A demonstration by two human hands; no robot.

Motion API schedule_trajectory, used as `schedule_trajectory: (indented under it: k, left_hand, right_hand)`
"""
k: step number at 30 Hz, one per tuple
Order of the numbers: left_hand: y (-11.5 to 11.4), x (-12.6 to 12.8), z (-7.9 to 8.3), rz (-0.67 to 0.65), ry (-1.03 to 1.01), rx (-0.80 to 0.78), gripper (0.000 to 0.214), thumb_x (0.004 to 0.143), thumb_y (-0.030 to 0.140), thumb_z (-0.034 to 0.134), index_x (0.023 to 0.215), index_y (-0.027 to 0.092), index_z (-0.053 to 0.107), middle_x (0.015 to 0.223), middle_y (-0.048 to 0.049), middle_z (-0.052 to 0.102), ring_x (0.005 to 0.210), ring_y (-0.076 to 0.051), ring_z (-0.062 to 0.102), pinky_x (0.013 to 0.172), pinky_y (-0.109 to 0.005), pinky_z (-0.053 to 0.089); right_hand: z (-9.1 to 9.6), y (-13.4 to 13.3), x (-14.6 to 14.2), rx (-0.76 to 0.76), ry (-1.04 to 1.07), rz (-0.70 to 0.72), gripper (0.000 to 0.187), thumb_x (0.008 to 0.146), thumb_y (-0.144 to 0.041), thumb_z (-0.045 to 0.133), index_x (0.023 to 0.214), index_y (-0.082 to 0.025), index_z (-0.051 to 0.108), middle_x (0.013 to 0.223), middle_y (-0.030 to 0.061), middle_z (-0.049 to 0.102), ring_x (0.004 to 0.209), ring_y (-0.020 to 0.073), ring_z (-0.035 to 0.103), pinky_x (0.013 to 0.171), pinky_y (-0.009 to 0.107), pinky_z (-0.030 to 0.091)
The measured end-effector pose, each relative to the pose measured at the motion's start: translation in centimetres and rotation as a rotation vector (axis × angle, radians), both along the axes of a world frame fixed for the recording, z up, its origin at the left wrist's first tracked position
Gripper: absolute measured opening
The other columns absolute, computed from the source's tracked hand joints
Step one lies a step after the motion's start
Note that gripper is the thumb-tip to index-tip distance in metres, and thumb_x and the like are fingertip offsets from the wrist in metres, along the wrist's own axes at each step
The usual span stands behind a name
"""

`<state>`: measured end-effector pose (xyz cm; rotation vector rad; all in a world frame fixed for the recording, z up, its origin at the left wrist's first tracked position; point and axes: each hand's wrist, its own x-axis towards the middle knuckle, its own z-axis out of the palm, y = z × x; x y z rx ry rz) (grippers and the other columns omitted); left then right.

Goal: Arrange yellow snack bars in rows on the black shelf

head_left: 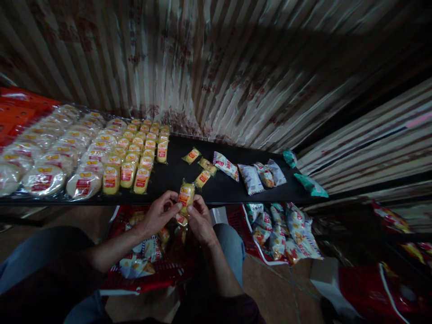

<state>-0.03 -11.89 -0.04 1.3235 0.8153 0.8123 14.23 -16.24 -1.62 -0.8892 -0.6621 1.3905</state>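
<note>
Hands (162,212) (201,220), two, hold one yellow packet (186,196) near three loose yellow ones (202,179).

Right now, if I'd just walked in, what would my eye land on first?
Probably the small yellow packet pinched between the left hand and the right hand, just in front of the edge of the black shelf. Next, perhaps, the tidy rows of larger round, pale packets at the shelf's left. Below the hands, a red basket holding more packets also stands out.
</note>
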Motion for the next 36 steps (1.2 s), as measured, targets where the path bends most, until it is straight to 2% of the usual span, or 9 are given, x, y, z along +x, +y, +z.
schedule_trajectory:
  k: [3,5,7,11,16,22,27,31,36]
  left_hand:
    - [0.0,0.4,-0.1,0.025,-0.023,-0.022,0.025,0.078,0.037,0.058,0.092,0.017,0.053,0.081,-0.0008,0.058,0.068,-0.012,0.054,0.06,-0.023,0.045]
    - [0.2,0.6,-0.1,0.065,-0.046,-0.053,0.027,0.077,0.037,0.06,0.094,0.017,0.054,0.082,-0.001,0.06,0.069,-0.012,0.055,0.061,-0.023,0.045]
    - [0.5,0.6,0.2,0.111,-0.073,-0.07,0.027,0.076,0.037,0.062,0.092,0.017,0.056,0.084,-0.0014,0.061,0.073,-0.014,0.056,0.064,-0.023,0.046]
    - [1.6,0.6,0.8,0.189,-0.141,-0.108,0.028,0.074,0.038,0.064,0.092,0.016,0.061,0.089,-0.0027,0.065,0.082,-0.016,0.058,0.072,-0.024,0.047]
    - [2.9,0.7,0.7,0.207,-0.314,-0.285,0.036,0.076,0.042,0.061,0.1,0.014,0.061,0.089,-0.0051,0.067,0.072,-0.016,0.06,0.061,-0.025,0.048]
    - [3.6,0.5,0.5,0.211,-0.488,-0.443,0.024,0.075,0.031,0.064,0.088,0.011,0.064,0.082,-0.006,0.068,0.069,-0.016,0.062,0.058,-0.026,0.049]
    - [4.1,0.5,0.4,0.187,-0.563,-0.562,0.014,0.077,0.017,0.059,0.088,0.012,0.064,0.087,-0.007,0.069,0.071,-0.016,0.064,0.062,-0.027,0.052]
    - [4.4,0.6,0.3,0.187,-0.609,-0.689,0.015,0.081,0.011,0.05,0.087,0.011,0.064,0.08,-0.0062,0.069,0.066,-0.014,0.064,0.064,-0.027,0.053]
    - [4.5,0.5,0.5,0.199,-0.638,-0.883,0.018,0.084,0.012,0.044,0.08,0.011,0.062,0.068,-0.005,0.066,0.056,-0.01,0.06,0.054,-0.021,0.05]
  right_hand:
    - [0.4,0.2,-0.1,0.028,-0.116,0.01,0.025,0.071,-0.028,0.072,0.082,-0.022,0.051,0.084,-0.0035,0.061,0.073,0.0103,0.058,0.067,0.022,0.047]
    - [0.9,0.6,-0.4,0.053,-0.216,-0.014,0.023,0.073,-0.027,0.07,0.08,-0.022,0.049,0.091,-0.0024,0.061,0.08,0.0111,0.059,0.073,0.023,0.047]
    - [1.5,1.1,-0.7,0.072,-0.305,-0.049,0.022,0.074,-0.028,0.069,0.079,-0.022,0.049,0.099,-0.0009,0.061,0.088,0.013,0.059,0.079,0.025,0.047]
    - [2.5,2.5,-1.4,0.12,-0.418,-0.089,0.02,0.075,-0.032,0.067,0.08,-0.022,0.051,0.1,0.0008,0.061,0.091,0.015,0.059,0.081,0.028,0.049]
    - [3.2,3.7,-1.6,0.202,-0.586,-0.132,0.013,0.083,-0.032,0.056,0.089,-0.021,0.061,0.105,0.0052,0.058,0.098,0.0167,0.057,0.083,0.03,0.049]
    - [2.4,3.7,-1.4,0.303,-0.705,-0.192,0.016,0.086,-0.029,0.053,0.094,-0.023,0.066,0.109,0.0068,0.06,0.106,0.0188,0.055,0.093,0.036,0.045]
    - [1.3,3.2,-1.3,0.367,-0.827,-0.226,0.019,0.087,-0.025,0.05,0.101,-0.025,0.063,0.113,0.0068,0.062,0.115,0.0211,0.051,0.101,0.043,0.038]
    - [1.1,2.9,-1.5,0.461,-0.961,-0.212,0.025,0.086,-0.021,0.049,0.108,-0.026,0.06,0.118,0.0069,0.06,0.118,0.023,0.048,0.103,0.048,0.036]
    - [1.2,2.7,-2.0,0.538,-1.074,-0.215,0.029,0.084,-0.018,0.048,0.109,-0.026,0.059,0.121,0.007,0.059,0.121,0.0244,0.047,0.103,0.051,0.035]
